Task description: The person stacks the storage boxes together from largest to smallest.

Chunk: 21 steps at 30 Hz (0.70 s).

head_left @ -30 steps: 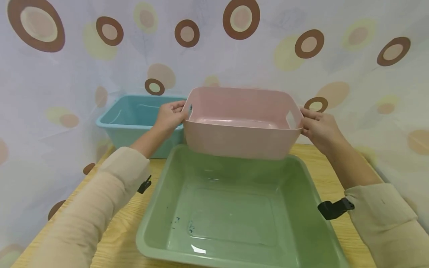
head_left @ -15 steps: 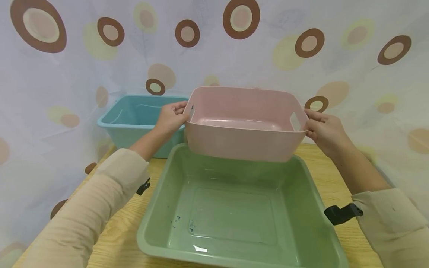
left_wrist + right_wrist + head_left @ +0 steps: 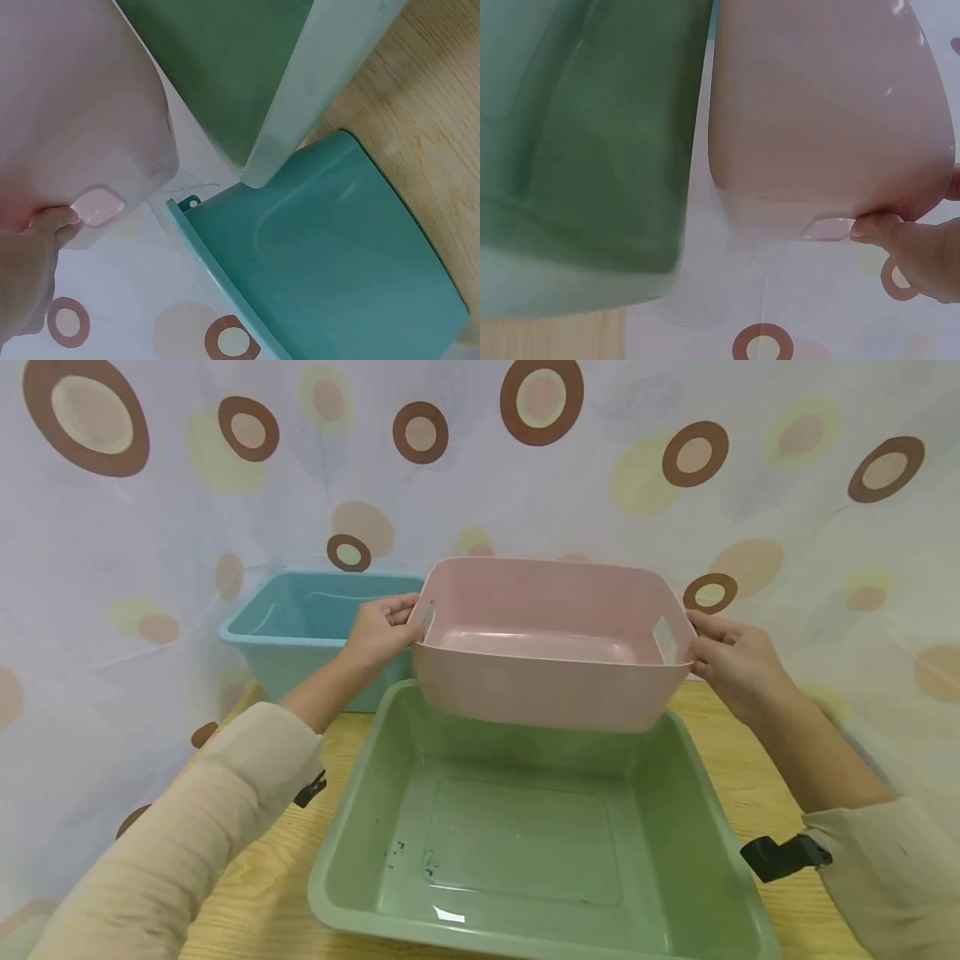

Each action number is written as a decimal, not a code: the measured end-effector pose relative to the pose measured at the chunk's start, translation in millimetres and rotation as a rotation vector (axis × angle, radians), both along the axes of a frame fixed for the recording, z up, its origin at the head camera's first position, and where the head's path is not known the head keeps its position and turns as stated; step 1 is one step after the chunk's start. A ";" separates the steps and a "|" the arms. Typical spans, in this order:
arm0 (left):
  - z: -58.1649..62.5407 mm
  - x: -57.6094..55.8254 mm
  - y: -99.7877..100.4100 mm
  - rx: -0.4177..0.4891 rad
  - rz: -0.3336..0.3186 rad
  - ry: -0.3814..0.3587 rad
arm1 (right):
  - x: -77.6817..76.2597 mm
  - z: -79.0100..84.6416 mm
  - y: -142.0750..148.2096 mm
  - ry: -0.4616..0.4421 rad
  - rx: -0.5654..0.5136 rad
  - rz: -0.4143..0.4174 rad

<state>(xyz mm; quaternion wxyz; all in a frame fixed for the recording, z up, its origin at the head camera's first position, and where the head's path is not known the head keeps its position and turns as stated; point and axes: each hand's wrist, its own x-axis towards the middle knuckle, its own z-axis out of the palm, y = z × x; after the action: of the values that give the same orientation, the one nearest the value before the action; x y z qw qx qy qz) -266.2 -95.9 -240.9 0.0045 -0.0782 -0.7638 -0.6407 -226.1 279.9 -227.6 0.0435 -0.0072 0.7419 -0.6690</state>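
Observation:
A pink plastic bin [image 3: 551, 693] with a cut-out handle hole in each end hangs tilted over the far rim of a large green basin [image 3: 525, 835]. My left hand [image 3: 381, 631] grips its left end by the handle hole, thumb at the near side. At the opposite end my right hand [image 3: 738, 664] pinches the rim beside the other handle hole. In the left wrist view the left thumb lies at the edge of the handle hole in the pink bin [image 3: 82, 127]. The right wrist view shows the right thumb beside the handle hole. The pink bin holds nothing visible.
A blue bin [image 3: 281, 647] stands behind the basin at the left, partly hidden by my left hand and the pink bin. All rest on a wooden table [image 3: 720, 735]. A patterned curtain [image 3: 480, 460] hangs close behind. Small blue specks mark the basin floor.
The pink bin has shifted slightly right and its right end has dipped a little lower, both hands moving with it. The green basin and blue bin stay put.

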 end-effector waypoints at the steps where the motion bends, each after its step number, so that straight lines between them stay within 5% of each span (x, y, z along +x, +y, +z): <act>1: -0.4 1.2 -0.2 -0.003 -0.010 0.003 | 1.0 -1.1 1.1 0.004 -0.006 0.001; 21: -9.5 32.3 -4.2 -0.010 -0.042 0.007 | 31.7 -11.0 8.0 0.049 -0.086 0.009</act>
<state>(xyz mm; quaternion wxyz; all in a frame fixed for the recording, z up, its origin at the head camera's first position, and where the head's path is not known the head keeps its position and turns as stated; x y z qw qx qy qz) -233.9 -100.1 -250.4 -0.0065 -0.0966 -0.7650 -0.6367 -194.5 287.9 -238.7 0.0281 -0.0287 0.7132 -0.6998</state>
